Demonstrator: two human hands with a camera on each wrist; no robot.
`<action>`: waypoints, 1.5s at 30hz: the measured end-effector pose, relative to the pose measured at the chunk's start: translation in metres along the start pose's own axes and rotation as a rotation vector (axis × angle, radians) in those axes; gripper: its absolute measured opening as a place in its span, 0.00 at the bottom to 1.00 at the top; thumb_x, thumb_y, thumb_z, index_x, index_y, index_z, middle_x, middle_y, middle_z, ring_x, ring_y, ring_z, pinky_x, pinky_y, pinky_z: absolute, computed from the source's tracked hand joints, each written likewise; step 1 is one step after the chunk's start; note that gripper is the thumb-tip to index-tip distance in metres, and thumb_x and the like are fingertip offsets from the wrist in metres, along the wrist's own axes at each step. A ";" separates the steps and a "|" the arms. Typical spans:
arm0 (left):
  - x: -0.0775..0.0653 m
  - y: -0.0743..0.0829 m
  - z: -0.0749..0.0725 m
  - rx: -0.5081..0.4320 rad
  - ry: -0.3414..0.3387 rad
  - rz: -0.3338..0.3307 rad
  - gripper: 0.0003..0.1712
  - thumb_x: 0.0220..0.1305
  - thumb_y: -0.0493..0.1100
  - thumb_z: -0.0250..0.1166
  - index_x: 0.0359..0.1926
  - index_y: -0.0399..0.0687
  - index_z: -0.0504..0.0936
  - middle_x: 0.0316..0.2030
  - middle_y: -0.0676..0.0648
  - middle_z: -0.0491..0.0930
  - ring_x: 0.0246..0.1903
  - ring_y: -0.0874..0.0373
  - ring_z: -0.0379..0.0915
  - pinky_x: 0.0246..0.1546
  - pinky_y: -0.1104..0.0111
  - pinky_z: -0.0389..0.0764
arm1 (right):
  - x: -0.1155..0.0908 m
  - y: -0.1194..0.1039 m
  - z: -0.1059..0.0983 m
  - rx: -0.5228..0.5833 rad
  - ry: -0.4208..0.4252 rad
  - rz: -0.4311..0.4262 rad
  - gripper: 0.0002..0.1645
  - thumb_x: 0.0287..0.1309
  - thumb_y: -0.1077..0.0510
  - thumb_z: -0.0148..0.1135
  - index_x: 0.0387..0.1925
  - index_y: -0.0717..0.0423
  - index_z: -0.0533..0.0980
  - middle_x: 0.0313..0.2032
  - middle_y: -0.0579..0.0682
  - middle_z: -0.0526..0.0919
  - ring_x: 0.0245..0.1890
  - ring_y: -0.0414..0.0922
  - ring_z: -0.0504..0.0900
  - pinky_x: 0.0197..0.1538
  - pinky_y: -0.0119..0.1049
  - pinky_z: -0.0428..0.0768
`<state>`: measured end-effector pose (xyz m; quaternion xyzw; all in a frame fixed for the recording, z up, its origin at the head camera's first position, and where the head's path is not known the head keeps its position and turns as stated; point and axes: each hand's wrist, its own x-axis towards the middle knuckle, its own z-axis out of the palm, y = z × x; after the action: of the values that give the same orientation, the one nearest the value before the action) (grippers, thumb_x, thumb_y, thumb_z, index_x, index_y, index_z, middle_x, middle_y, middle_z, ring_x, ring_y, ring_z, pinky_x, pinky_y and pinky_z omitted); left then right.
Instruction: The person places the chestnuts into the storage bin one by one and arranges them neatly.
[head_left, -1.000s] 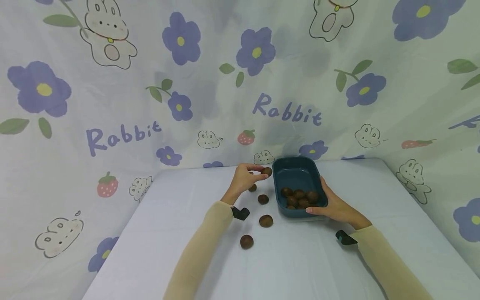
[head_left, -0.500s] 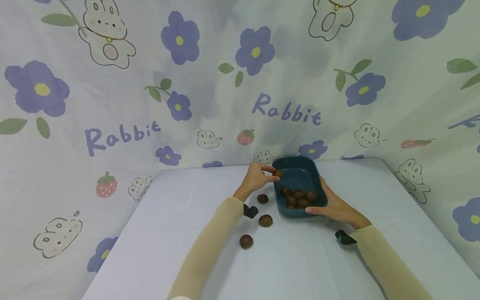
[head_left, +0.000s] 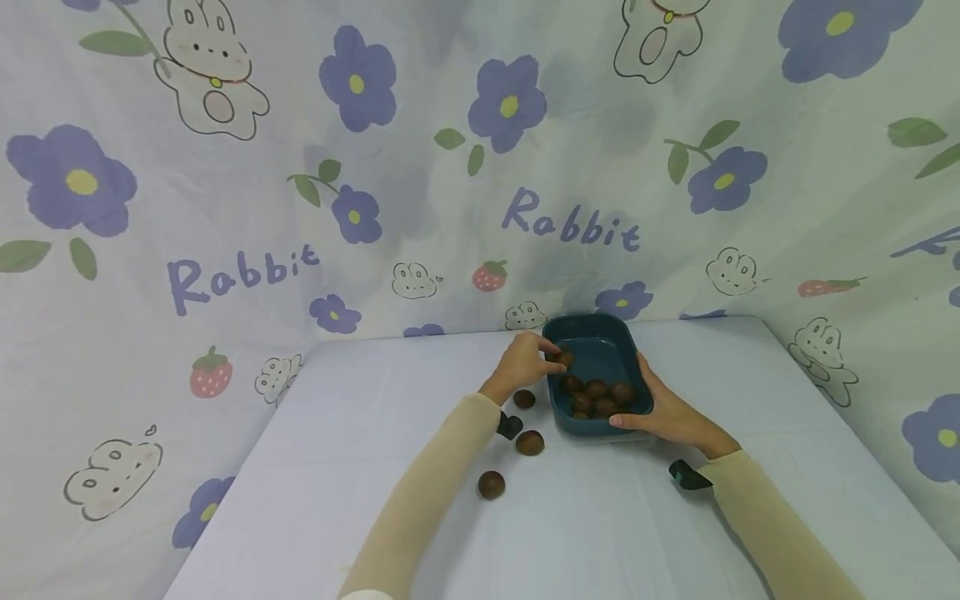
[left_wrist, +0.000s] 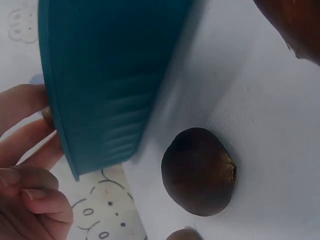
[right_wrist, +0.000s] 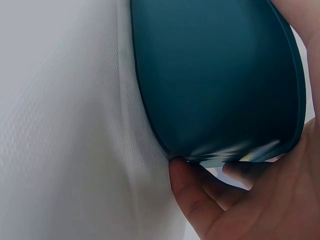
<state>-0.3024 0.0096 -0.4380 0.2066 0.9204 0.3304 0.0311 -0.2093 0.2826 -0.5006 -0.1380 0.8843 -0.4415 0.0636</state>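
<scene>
A dark teal box [head_left: 558, 408] with rounded corners stands toward the back of the table, several chestnuts [head_left: 596, 389] heaped at its near end. My left hand [head_left: 523, 362] reaches over the box's left rim, pinching a chestnut [head_left: 565, 358] between thumb and fingers, inside the rim. In the left wrist view the box wall mostly hides that nut. My right hand [head_left: 671, 412] grips the box at its near right side, thumb over the near rim; the right wrist view shows the fingers [right_wrist: 192, 192] around the box's edge and underside.
Three chestnuts lie on the white table left of the box: one chestnut [head_left: 524, 399] near the left wrist, another chestnut [head_left: 529, 443] closer in, and the nearest chestnut [head_left: 491, 485] beside the left sleeve. A printed cloth [head_left: 420, 183] hangs behind the table.
My left hand has carried its chestnut rightward, from beside the box to over the left rim and down inside. The right hand still holds the box in place.
</scene>
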 end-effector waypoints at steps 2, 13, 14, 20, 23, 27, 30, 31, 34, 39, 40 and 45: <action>0.001 0.001 0.002 0.038 -0.004 0.000 0.17 0.60 0.46 0.77 0.49 0.48 0.90 0.53 0.47 0.86 0.51 0.55 0.79 0.51 0.64 0.82 | 0.000 -0.001 0.000 -0.001 0.003 -0.001 0.79 0.57 0.40 0.75 0.81 0.44 0.21 0.83 0.58 0.27 0.81 0.71 0.36 0.72 0.79 0.48; 0.005 0.006 0.009 0.280 -0.027 0.058 0.18 0.63 0.49 0.75 0.52 0.50 0.89 0.54 0.49 0.87 0.55 0.53 0.83 0.54 0.57 0.84 | -0.002 -0.001 -0.001 0.008 -0.007 0.010 0.80 0.57 0.40 0.75 0.81 0.48 0.21 0.83 0.60 0.26 0.81 0.71 0.35 0.72 0.78 0.48; 0.005 0.007 0.009 0.301 -0.033 0.055 0.18 0.63 0.49 0.75 0.52 0.51 0.89 0.55 0.49 0.87 0.55 0.52 0.83 0.54 0.56 0.84 | -0.001 -0.001 -0.001 0.008 -0.007 0.009 0.80 0.57 0.40 0.75 0.81 0.48 0.21 0.83 0.60 0.26 0.81 0.71 0.36 0.72 0.78 0.48; 0.007 0.009 0.011 0.360 -0.049 0.028 0.18 0.64 0.50 0.74 0.53 0.52 0.88 0.57 0.48 0.86 0.55 0.50 0.83 0.54 0.54 0.85 | -0.001 -0.001 -0.001 0.017 -0.007 0.013 0.80 0.56 0.39 0.75 0.81 0.46 0.21 0.83 0.59 0.26 0.82 0.70 0.35 0.73 0.78 0.48; 0.009 0.010 0.011 0.370 -0.049 0.031 0.18 0.64 0.49 0.75 0.53 0.52 0.88 0.55 0.48 0.86 0.54 0.50 0.84 0.52 0.54 0.85 | 0.000 -0.001 0.000 0.020 0.000 0.005 0.80 0.56 0.40 0.75 0.81 0.44 0.21 0.83 0.57 0.27 0.82 0.69 0.35 0.73 0.78 0.48; 0.011 0.009 0.013 0.379 -0.061 0.032 0.18 0.64 0.49 0.75 0.53 0.52 0.88 0.55 0.49 0.87 0.53 0.50 0.84 0.51 0.54 0.85 | 0.001 0.000 0.000 0.020 0.000 0.006 0.80 0.56 0.40 0.75 0.81 0.44 0.21 0.83 0.57 0.26 0.82 0.69 0.35 0.73 0.78 0.47; 0.013 0.008 0.015 0.374 -0.070 0.038 0.18 0.64 0.49 0.75 0.53 0.51 0.88 0.54 0.49 0.87 0.53 0.50 0.84 0.51 0.54 0.85 | 0.000 0.000 -0.001 0.010 -0.004 0.020 0.80 0.56 0.39 0.75 0.81 0.44 0.20 0.83 0.58 0.26 0.82 0.70 0.35 0.73 0.78 0.48; 0.014 0.008 0.015 0.370 -0.072 0.040 0.18 0.64 0.49 0.75 0.53 0.51 0.88 0.53 0.48 0.88 0.53 0.50 0.84 0.51 0.54 0.85 | 0.000 0.000 -0.001 0.007 -0.004 0.024 0.80 0.56 0.38 0.75 0.81 0.43 0.20 0.83 0.59 0.27 0.82 0.71 0.36 0.73 0.78 0.48; 0.015 0.008 0.015 0.370 -0.079 0.047 0.19 0.64 0.49 0.75 0.54 0.50 0.88 0.53 0.48 0.88 0.52 0.50 0.84 0.52 0.54 0.84 | -0.001 -0.001 -0.001 0.001 -0.005 0.030 0.80 0.56 0.38 0.75 0.81 0.43 0.20 0.83 0.59 0.27 0.81 0.71 0.36 0.73 0.78 0.48; 0.017 0.007 0.016 0.386 -0.096 0.046 0.19 0.65 0.50 0.74 0.54 0.51 0.87 0.53 0.49 0.87 0.53 0.51 0.83 0.52 0.55 0.84 | 0.000 -0.001 -0.001 0.008 -0.005 0.028 0.80 0.56 0.39 0.75 0.81 0.43 0.20 0.83 0.59 0.27 0.82 0.70 0.36 0.73 0.77 0.48; 0.017 0.007 0.016 0.384 -0.100 0.046 0.19 0.65 0.49 0.74 0.54 0.51 0.87 0.53 0.49 0.87 0.52 0.51 0.83 0.52 0.55 0.84 | 0.000 0.000 -0.001 0.009 -0.004 0.027 0.80 0.56 0.39 0.75 0.81 0.43 0.21 0.83 0.59 0.27 0.82 0.70 0.36 0.73 0.77 0.48; 0.019 0.007 0.017 0.368 -0.119 0.043 0.18 0.65 0.48 0.74 0.54 0.50 0.87 0.52 0.48 0.88 0.51 0.52 0.84 0.53 0.55 0.84 | 0.000 0.001 0.000 0.010 -0.002 0.019 0.80 0.56 0.39 0.75 0.81 0.43 0.20 0.83 0.59 0.27 0.82 0.70 0.36 0.72 0.78 0.48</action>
<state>-0.3137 0.0318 -0.4454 0.2476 0.9572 0.1445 0.0400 -0.2097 0.2833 -0.5011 -0.1297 0.8833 -0.4452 0.0696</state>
